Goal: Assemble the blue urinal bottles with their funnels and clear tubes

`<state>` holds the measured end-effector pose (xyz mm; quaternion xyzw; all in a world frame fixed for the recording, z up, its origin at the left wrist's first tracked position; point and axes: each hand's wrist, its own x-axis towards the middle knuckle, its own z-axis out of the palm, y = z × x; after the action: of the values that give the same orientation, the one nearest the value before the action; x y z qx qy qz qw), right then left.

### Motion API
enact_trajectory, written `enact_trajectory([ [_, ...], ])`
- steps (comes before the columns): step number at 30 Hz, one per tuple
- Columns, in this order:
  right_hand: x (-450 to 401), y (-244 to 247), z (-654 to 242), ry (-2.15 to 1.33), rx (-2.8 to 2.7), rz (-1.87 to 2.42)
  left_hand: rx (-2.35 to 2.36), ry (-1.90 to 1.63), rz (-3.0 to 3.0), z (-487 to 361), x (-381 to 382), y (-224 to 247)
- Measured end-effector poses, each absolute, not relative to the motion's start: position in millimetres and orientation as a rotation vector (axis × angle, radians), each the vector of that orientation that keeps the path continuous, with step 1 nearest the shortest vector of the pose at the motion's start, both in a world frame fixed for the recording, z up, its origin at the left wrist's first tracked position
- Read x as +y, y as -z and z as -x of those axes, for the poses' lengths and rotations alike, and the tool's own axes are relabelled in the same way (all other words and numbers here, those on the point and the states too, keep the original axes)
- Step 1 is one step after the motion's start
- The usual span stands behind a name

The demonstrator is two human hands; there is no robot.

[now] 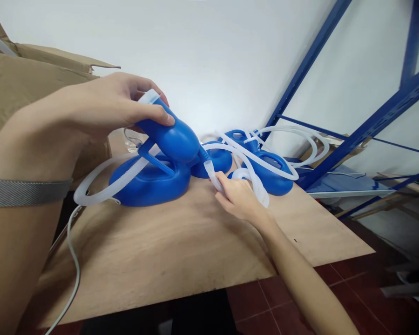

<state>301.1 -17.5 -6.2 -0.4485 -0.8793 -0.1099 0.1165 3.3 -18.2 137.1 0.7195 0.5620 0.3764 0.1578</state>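
Note:
My left hand (139,104) is wrapped round a blue plastic part (181,139) with a whitish cap at its upper end. The part tilts down to the right and ends in a narrow spout. Just below that spout, my right hand (239,195) pinches the end of a translucent tube (211,172), whose open mouth points up beside the spout tip. Whether the two touch is hard to tell. Under my left hand a blue bottle with a handle (153,193) lies on the wooden table (181,251), a ribbed translucent hose (125,179) looping round its left side.
More blue bottles (274,179) with coiled translucent tubes (310,135) lie at the back right of the table. A cardboard box (38,79) stands at the left. A thin white cable (71,246) runs over the left edge. Blue metal shelving (352,125) rises at the right.

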Motion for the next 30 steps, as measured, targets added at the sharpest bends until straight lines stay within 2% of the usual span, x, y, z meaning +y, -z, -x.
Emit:
enact_trajectory([
  [4, -21, 3, -298, 0.326, -2.574, 1.400, 1.563, -0.987, -2.032, -11, -17, -132],
  [10, -25, 0, -295, 0.507, -2.565, 1.534, 1.614, -0.919, -2.102, -12, -15, -130],
  [15, -26, 3, -292, 0.699, -2.565, 1.431, 1.697, -0.816, -2.176, -19, -15, -127],
  [22, -26, 7, -295, 0.639, -2.425, 1.406, 1.663, -0.987, -2.031, -26, -22, -129],
  [30, -15, 19, -296, 0.489, -2.262, 1.323, 1.616, -0.953, -1.938, -20, -22, -133],
])
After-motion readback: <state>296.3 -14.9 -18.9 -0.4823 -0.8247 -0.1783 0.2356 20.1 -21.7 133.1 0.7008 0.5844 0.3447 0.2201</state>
